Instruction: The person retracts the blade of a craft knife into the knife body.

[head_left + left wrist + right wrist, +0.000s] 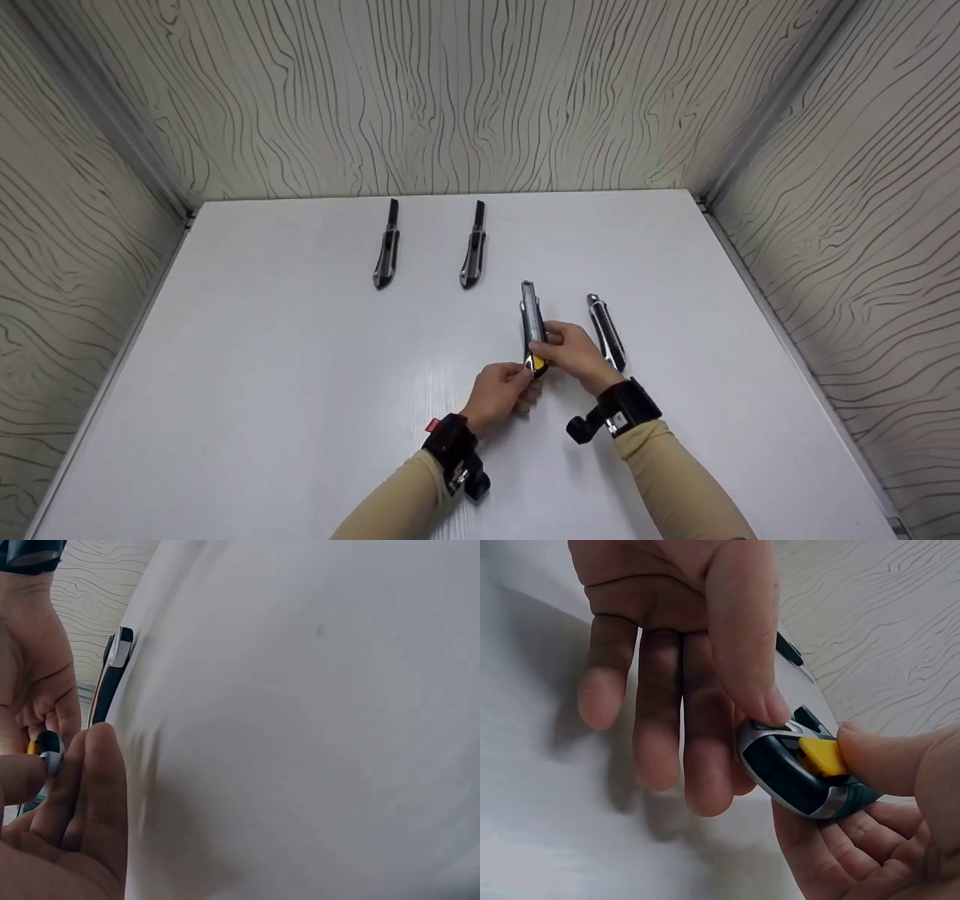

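Lower centre, a small red tag (433, 425) sits on the left wrist strap (451, 444), any lettering too small to read. The left hand (497, 394) pinches the butt of a utility knife (532, 316), right of centre, lower fingers loosely extended; the right hand (576, 351) grips its side, thumb by the yellow piece (539, 362). Another knife (608, 330) lies right on the bench (285, 375); two dark-bladed cutters (472, 259) lie upper centre.
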A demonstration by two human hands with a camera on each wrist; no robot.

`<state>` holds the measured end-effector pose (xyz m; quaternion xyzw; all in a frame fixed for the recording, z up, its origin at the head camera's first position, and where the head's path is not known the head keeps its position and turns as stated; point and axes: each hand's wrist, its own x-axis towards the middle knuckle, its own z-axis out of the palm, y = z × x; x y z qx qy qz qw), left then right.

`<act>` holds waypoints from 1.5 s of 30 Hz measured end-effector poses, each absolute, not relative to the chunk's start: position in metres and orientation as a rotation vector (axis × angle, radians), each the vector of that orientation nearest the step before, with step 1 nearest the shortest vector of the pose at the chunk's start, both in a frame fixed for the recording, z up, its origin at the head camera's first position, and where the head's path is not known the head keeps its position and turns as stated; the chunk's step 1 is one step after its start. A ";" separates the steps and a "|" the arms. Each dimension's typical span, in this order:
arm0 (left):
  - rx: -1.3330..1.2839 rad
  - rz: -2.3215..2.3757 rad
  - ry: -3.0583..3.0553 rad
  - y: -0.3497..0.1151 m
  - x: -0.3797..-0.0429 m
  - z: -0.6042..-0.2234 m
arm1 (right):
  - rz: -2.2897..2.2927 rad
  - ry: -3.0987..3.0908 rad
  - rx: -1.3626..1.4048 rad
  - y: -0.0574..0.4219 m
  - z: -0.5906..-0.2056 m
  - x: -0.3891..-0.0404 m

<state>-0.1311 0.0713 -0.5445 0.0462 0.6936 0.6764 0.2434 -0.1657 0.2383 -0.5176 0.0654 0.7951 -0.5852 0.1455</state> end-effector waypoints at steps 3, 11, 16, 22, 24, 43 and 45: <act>0.133 1.842 1.873 0.074 -0.130 -0.544 | -1.684 2.289 0.212 0.243 -0.519 -0.164; 0.145 1.801 1.836 0.079 -0.130 -0.543 | -1.641 2.306 0.246 0.255 -0.521 -0.160; 0.147 1.780 1.847 0.082 -0.129 -0.544 | -1.573 2.355 0.269 0.261 -0.520 -0.158; 0.133 1.748 1.878 0.080 -0.128 -0.543 | -1.487 2.427 0.318 0.269 -0.525 -0.159; 0.132 1.748 1.875 0.080 -0.129 -0.543 | -1.444 2.462 0.326 0.271 -0.527 -0.159; 0.132 1.788 1.868 0.071 -0.131 -0.542 | -0.999 2.866 0.405 0.272 -0.519 -0.152; 0.128 1.792 1.864 0.070 -0.132 -0.542 | -0.963 2.899 0.420 0.271 -0.518 -0.151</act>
